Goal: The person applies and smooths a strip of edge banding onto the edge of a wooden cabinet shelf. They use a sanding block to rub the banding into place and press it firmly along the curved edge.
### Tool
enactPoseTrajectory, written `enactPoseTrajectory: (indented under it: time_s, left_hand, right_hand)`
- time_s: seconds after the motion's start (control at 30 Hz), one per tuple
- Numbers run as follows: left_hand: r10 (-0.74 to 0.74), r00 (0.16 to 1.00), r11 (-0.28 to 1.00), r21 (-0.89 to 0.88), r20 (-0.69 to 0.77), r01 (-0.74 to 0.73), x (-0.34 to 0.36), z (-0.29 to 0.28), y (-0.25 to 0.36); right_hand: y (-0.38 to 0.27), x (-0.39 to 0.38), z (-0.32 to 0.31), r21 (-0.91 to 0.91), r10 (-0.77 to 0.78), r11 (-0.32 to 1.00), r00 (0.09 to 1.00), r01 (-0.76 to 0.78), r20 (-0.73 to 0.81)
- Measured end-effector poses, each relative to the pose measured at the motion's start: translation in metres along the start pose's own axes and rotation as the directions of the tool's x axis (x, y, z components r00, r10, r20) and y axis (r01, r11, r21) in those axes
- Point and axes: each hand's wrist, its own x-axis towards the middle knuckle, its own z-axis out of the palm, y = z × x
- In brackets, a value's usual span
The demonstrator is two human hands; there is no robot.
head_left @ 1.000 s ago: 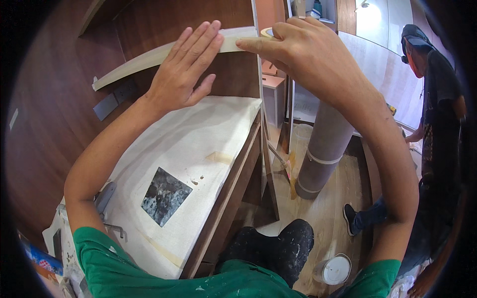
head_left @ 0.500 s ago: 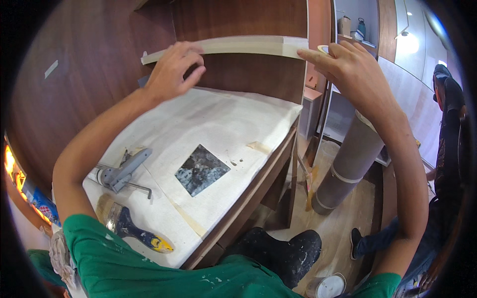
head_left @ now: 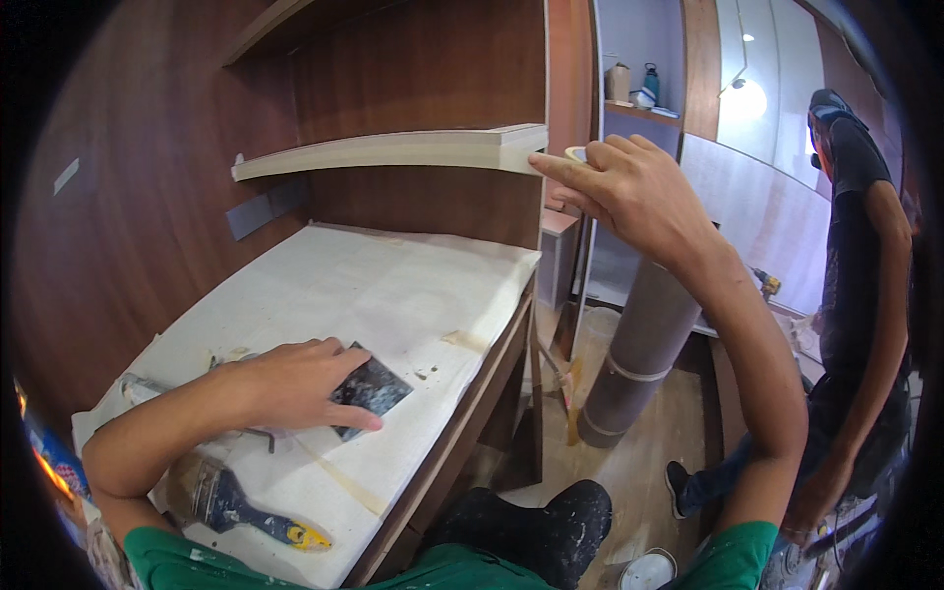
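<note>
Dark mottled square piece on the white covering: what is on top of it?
The bare left hand covers the left part of the dark piece, hiding its surface there; the rest is uncovered.

The green shirt (head_left: 433, 572) had short sleeves (head_left: 752, 551) — both forearms (head_left: 177, 423) were left bare. The dark trousers (head_left: 536, 536) were finely speckled in a pale tone.

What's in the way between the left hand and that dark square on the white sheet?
Nothing visible is: the left hand reaches over the left part of the dark square, thumb and fingers by its edges. Under the palm is hidden. The brush lies off nearer the body.
</note>
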Motion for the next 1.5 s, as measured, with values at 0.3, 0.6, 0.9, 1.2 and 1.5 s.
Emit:
enactPoseTrajectory:
  time_s: [0.3,0.6,0.9,1.2,1.5]
  left_hand:
    - [0.124,0.992,0.963,-0.239,-0.005,-0.121,0.01,-0.006,-0.031]
    - [0.124,0.99,0.682,-0.731,0.069,-0.034,0.014,-0.032,-0.049]
    - [0.084,0.757,0.54,-0.609,-0.648,-0.581,0.064,-0.099,-0.03]
    - [0.151,0.505,0.611,-0.321,-0.85,-0.724,0.132,-0.11,-0.017]
    - [0.106,0.357,0.565,-0.239,-0.928,-0.789,0.151,-0.098,0.0]
  right_hand:
    - [0.0,0.006,-0.006,0.087,0.242,0.963,0.958,-0.257,0.152]
    - [0.002,0.01,0.005,0.206,0.288,0.923,0.938,-0.325,0.192]
    - [0.0,0.027,0.019,0.359,0.367,0.83,0.903,-0.426,0.224]
    - [-0.006,0.04,0.013,0.392,0.404,0.784,0.875,-0.481,0.267]
    - [-0.011,0.049,0.024,0.393,0.517,0.725,0.824,-0.565,0.23]
